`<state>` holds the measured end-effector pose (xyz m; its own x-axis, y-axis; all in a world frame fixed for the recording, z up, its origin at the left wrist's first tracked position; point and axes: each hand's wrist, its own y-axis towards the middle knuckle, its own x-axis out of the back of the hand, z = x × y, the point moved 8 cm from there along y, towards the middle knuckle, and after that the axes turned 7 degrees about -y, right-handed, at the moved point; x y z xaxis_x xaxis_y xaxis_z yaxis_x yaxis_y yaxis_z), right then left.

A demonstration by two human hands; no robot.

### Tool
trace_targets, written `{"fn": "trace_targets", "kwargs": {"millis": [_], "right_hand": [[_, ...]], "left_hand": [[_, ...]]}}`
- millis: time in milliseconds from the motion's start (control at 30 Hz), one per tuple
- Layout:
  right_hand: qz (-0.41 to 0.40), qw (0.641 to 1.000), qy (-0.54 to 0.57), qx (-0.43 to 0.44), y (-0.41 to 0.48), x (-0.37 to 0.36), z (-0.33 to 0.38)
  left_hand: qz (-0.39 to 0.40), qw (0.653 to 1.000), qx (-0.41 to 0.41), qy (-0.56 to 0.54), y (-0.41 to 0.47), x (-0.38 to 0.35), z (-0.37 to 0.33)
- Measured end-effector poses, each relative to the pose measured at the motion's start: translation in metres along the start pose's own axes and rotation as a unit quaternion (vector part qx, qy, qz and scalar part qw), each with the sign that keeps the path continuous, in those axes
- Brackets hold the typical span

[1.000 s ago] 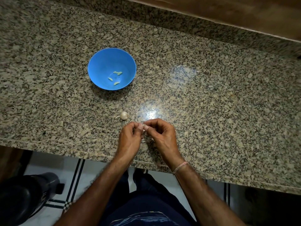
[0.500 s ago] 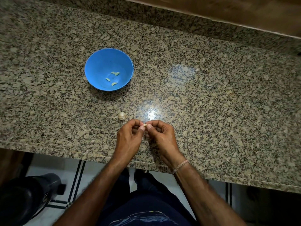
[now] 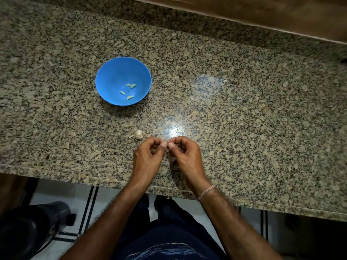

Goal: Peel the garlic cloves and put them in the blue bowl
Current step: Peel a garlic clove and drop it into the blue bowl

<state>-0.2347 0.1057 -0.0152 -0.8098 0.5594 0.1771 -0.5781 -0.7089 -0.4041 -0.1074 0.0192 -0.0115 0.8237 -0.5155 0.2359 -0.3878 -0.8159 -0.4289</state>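
Note:
A blue bowl [image 3: 109, 79] stands on the granite counter, with several pale peeled cloves [image 3: 130, 85] lying in its bottom. Below it, a small garlic bulb [image 3: 139, 134] with papery skin lies on the counter. Close to the counter's front edge my left hand [image 3: 148, 158] and my right hand [image 3: 185, 156] meet thumb to thumb. Together they pinch a small garlic clove [image 3: 168, 143], which is almost wholly hidden by the fingertips. The bulb sits just left of my left hand's knuckles, not touching it.
The speckled granite counter [image 3: 244, 119] runs across the view, with a raised granite back edge [image 3: 206, 32] and wood above it. Its front edge crosses just under my wrists. A dark round object [image 3: 28, 231] stands on the tiled floor at lower left.
Both hands stay together on the clove, with only small finger movements. The bowl and the bulb have not moved on the counter; the view shifted slightly.

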Motion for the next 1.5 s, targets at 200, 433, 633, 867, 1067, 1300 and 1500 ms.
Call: {"fn": "trace_targets", "kwargs": {"millis": [200, 433, 633, 867, 1067, 1300, 1500], "right_hand": [[0.014, 1.0, -0.015, 0.013, -0.002, 0.0, 0.002], [0.016, 0.999, 0.016, 0.037, -0.006, 0.001, 0.007], [-0.029, 0.999, 0.019, 0.007, -0.003, 0.003, -0.005], [0.007, 0.987, 0.139, -0.077, -0.002, 0.002, -0.014], [0.016, 0.98, 0.171, -0.103, -0.001, 0.002, -0.02], [0.026, 0.984, 0.127, -0.118, -0.002, -0.002, -0.022], [-0.021, 1.0, -0.013, 0.011, -0.001, 0.013, -0.004]], "left_hand": [[-0.01, 1.0, 0.014, -0.014, 0.0, 0.001, 0.002], [-0.038, 0.998, 0.04, -0.025, -0.003, 0.004, 0.002], [-0.025, 0.999, 0.03, 0.002, -0.004, -0.003, 0.003], [-0.065, 0.997, 0.006, 0.04, 0.001, 0.002, -0.004], [-0.047, 0.996, -0.05, 0.062, -0.001, -0.001, -0.009], [-0.037, 0.996, -0.078, 0.026, -0.002, -0.002, -0.01], [-0.056, 0.997, 0.006, -0.06, 0.003, 0.005, 0.006]]}}
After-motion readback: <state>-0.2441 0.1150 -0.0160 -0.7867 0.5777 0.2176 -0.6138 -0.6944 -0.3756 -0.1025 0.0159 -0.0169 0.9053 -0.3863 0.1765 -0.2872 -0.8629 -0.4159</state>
